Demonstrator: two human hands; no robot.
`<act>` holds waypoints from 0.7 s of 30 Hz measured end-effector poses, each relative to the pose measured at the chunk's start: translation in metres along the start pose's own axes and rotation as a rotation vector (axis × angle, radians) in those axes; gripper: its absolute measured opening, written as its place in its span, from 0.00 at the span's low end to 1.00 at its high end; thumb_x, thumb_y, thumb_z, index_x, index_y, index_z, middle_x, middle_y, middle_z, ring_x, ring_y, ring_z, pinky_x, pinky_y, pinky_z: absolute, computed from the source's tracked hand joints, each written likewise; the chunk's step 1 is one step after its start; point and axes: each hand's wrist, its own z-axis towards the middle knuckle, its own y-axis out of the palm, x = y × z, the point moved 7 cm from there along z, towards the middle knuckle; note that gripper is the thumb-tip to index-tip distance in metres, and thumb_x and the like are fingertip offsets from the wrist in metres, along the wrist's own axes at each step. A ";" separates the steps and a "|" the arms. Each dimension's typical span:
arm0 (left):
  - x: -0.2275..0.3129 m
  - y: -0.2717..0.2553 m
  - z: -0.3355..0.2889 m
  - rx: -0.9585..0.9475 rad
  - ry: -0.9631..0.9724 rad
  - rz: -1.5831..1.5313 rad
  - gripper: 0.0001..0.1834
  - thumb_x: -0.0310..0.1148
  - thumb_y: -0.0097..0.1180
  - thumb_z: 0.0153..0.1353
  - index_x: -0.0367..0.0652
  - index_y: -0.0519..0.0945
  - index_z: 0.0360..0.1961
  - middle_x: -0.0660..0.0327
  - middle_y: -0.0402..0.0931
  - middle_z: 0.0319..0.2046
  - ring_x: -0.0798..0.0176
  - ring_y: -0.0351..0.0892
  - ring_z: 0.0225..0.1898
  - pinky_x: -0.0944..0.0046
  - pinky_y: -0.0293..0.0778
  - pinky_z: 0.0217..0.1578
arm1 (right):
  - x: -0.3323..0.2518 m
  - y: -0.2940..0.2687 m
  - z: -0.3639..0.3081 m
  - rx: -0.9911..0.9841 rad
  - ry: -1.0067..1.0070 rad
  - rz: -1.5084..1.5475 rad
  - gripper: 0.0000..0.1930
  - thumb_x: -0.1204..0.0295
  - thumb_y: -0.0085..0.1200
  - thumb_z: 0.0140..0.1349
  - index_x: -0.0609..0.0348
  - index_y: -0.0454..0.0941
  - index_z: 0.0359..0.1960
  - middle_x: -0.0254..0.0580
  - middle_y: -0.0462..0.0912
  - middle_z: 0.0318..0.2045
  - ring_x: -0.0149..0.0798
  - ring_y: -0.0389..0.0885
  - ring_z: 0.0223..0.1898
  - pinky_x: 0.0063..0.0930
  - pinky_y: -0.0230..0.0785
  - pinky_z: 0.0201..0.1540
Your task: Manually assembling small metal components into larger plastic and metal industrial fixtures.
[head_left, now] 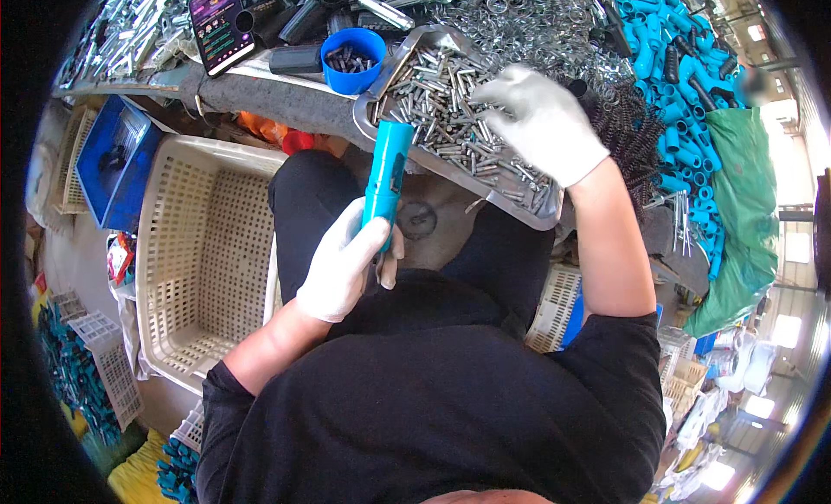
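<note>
My left hand [351, 260], in a white glove, is wrapped round a teal plastic tube-shaped housing [387, 171]. The housing stands nearly upright above my lap, with a slot-like opening in its side. Over a metal tray [547, 211] full of short metal pins [450, 106] hovers my white-gloved right hand [541, 123]. Its fingers point left and look slightly apart, a little blurred, and no pin shows between them. A blue cup [354, 61] with small dark parts inside stands at the tray's left.
A phone [222, 28] lies on the bench among metal parts. Behind the tray are heaped metal rings [519, 23], with dark springs [625, 136] and teal housings [679, 97] to the right. A cream plastic basket [208, 253] stands left of my legs, beside a blue bin [117, 162].
</note>
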 end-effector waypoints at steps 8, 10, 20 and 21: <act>-0.001 0.001 0.000 -0.026 -0.015 -0.015 0.29 0.49 0.47 0.68 0.34 0.63 0.58 0.56 0.73 0.29 0.65 0.71 0.19 0.70 0.68 0.23 | -0.002 0.016 -0.023 -0.070 -0.281 0.040 0.06 0.70 0.57 0.53 0.56 0.79 0.32 0.42 0.79 0.40 0.49 0.76 0.47 0.39 0.69 0.51; -0.004 -0.003 0.000 -0.017 -0.015 -0.005 0.29 0.49 0.48 0.68 0.34 0.63 0.58 0.56 0.73 0.29 0.65 0.71 0.19 0.70 0.68 0.23 | 0.009 0.010 -0.037 -0.059 -0.232 0.045 0.05 0.72 0.57 0.53 0.56 0.80 0.31 0.41 0.79 0.39 0.48 0.76 0.46 0.38 0.69 0.50; -0.011 0.004 -0.002 -0.055 -0.032 -0.032 0.29 0.48 0.49 0.68 0.35 0.63 0.58 0.56 0.73 0.29 0.66 0.71 0.19 0.70 0.69 0.23 | 0.039 -0.007 -0.050 -0.041 -0.042 -0.027 0.06 0.71 0.54 0.53 0.57 0.82 0.29 0.45 0.79 0.36 0.50 0.77 0.43 0.39 0.71 0.48; -0.013 0.005 -0.002 -0.053 -0.048 -0.039 0.29 0.48 0.49 0.68 0.35 0.63 0.58 0.56 0.73 0.29 0.66 0.72 0.20 0.70 0.69 0.23 | 0.038 -0.008 -0.048 -0.004 -0.033 -0.018 0.06 0.71 0.55 0.53 0.56 0.82 0.29 0.45 0.79 0.36 0.50 0.77 0.43 0.39 0.71 0.48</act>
